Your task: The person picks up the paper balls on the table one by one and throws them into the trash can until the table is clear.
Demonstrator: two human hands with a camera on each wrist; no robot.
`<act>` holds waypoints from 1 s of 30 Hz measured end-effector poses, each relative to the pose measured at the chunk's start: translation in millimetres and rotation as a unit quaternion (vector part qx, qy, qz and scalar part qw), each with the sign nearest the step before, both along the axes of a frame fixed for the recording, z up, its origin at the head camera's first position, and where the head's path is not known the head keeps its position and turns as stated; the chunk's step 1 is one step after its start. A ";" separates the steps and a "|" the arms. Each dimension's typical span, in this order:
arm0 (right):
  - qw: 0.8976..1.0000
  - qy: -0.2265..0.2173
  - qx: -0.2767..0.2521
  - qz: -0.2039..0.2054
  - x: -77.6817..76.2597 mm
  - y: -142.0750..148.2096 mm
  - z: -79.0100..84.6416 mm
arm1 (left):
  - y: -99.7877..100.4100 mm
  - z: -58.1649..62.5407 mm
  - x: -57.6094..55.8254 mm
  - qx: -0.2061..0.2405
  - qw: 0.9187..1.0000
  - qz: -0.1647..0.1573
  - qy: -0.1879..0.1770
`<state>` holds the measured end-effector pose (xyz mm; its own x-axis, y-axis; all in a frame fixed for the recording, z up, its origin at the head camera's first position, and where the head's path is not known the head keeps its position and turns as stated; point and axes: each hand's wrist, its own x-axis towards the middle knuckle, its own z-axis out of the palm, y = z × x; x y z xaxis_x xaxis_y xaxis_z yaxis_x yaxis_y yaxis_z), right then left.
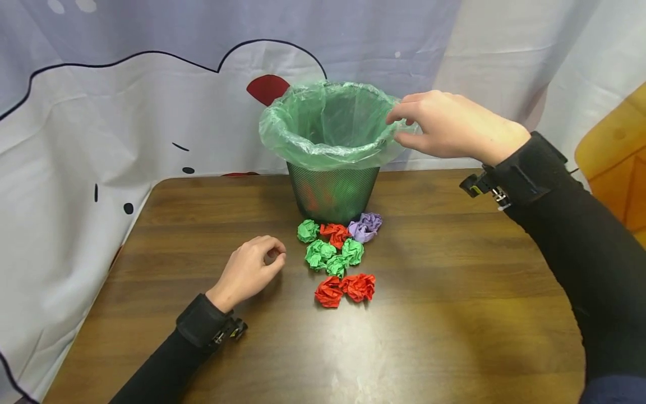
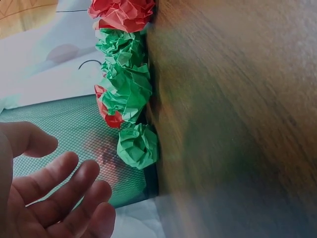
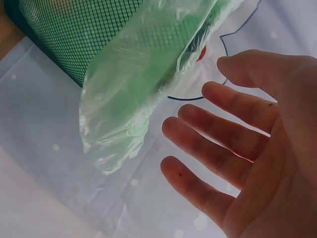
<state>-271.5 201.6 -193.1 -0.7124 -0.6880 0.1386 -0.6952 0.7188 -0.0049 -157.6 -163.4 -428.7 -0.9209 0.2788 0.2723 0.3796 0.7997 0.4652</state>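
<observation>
My right hand [image 1: 444, 126] is raised at the right rim of a mesh waste bin [image 1: 333, 193] lined with a green plastic bag [image 1: 323, 148]. Its fingers are spread and hold nothing; in the right wrist view the fingers [image 3: 213, 148] are apart from the bag's loose edge. Low over the table, my left hand [image 1: 249, 269] has loosely bent fingers and an empty palm. Just right of it lie several crumpled green paper balls [image 1: 320, 254], with red paper balls [image 1: 359, 287] in front and another red one [image 1: 335, 234] behind. Crumpled purple paper [image 1: 365, 227] lies by the bin's base.
The bin stands at the back of a brown wooden table [image 1: 454, 314]. Behind it hangs a printed curtain [image 1: 126, 123], close to the table's back and left edges. Reddish shapes [image 1: 318, 196] show faintly through the bin's mesh.
</observation>
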 end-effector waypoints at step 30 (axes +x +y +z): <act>0.997 0.029 -0.068 -0.013 69.2 67.7 -79.2 | 7.1 -1.4 -3.0 0.000 1.000 -0.013 -0.010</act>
